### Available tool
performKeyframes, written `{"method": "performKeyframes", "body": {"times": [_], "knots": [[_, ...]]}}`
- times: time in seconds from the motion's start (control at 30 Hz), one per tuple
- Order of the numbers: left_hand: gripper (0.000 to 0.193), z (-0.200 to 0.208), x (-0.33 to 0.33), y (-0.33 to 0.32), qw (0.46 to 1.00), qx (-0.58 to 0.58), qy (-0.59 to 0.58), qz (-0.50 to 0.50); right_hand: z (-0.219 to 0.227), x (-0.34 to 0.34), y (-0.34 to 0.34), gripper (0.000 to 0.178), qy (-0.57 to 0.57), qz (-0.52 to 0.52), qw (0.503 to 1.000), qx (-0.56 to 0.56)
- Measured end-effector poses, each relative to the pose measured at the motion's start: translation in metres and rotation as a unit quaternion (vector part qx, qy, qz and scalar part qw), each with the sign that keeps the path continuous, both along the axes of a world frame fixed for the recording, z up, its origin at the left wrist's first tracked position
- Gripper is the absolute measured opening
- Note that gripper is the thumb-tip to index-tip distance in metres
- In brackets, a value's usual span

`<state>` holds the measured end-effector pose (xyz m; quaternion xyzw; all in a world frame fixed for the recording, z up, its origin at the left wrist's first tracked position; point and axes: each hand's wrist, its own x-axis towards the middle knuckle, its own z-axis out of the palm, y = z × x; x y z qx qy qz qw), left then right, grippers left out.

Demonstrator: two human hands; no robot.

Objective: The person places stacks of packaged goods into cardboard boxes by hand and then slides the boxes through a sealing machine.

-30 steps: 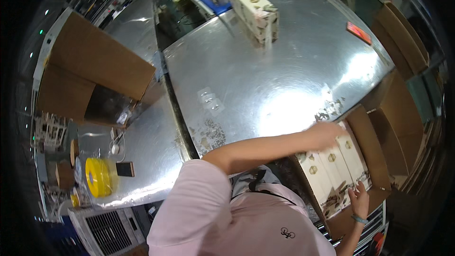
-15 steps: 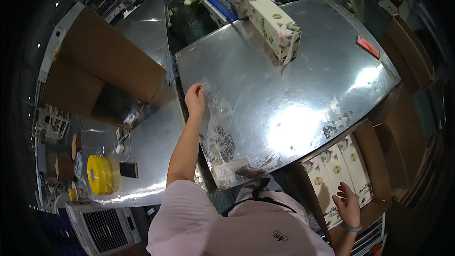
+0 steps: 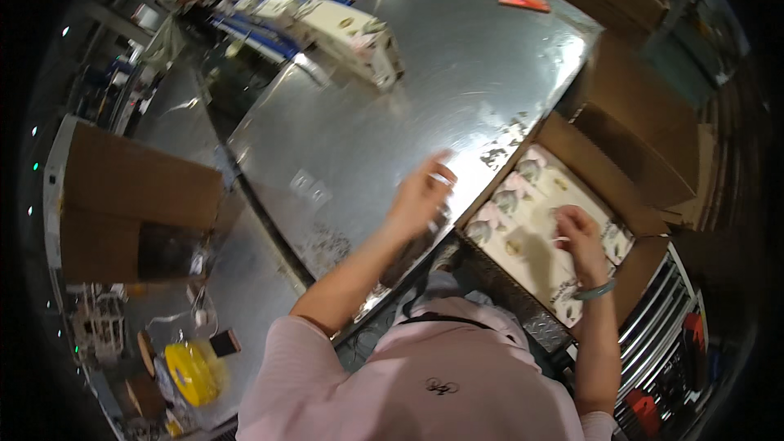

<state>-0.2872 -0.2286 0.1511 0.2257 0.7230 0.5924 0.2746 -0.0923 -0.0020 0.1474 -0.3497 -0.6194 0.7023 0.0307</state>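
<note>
Fingers (image 3: 563, 224) on glossy floral cartons (image 3: 523, 220), cardboard box (image 3: 645, 253).

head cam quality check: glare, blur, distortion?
Head view: strong glare on the metal table, brightest near its right edge; left hand is motion-blurred, right hand sharper over the open carton; fisheye bends the table edges, and the rim fades to a black vignette.

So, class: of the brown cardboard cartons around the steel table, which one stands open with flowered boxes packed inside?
The open carton at the table's right edge, under the right hand. It shows white flowered boxes; the big carton on the left shows only plain brown sides.
</note>
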Motion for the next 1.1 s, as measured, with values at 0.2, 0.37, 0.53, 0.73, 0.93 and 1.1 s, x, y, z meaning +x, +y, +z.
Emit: {"method": "performKeyframes", "body": {"times": [0.2, 0.37, 0.53, 0.73, 0.93, 1.1], "knots": [[0.040, -0.099, -0.129, -0.200, 0.820, -0.421, 0.305, 0.241, -0.135, 0.100, 0.116, 0.018, -0.140, 0.021, 0.981, 0.135], [0.019, -0.136, -0.149, -0.250, 0.800, -0.459, 0.328, 0.207, -0.125, 0.067, 0.107, 0.019, -0.147, 0.089, 0.944, 0.281], [0.032, -0.088, -0.209, -0.220, 0.922, -0.096, 0.093, 0.363, -0.102, 0.083, 0.110, 0.020, -0.244, 0.052, 0.900, 0.358], [0.033, 0.062, -0.084, 0.030, 0.975, 0.128, -0.171, -0.054, -0.086, 0.080, 0.092, 0.041, -0.421, -0.016, 0.730, 0.539], [0.019, -0.006, 0.009, 0.189, 0.872, 0.007, -0.407, -0.273, -0.016, 0.128, 0.080, 0.038, -0.174, -0.121, 0.803, 0.557], [0.009, -0.117, 0.051, 0.215, 0.974, -0.102, -0.092, -0.182, 0.020, 0.180, 0.043, 0.024, -0.107, -0.245, 0.854, 0.446]]}}
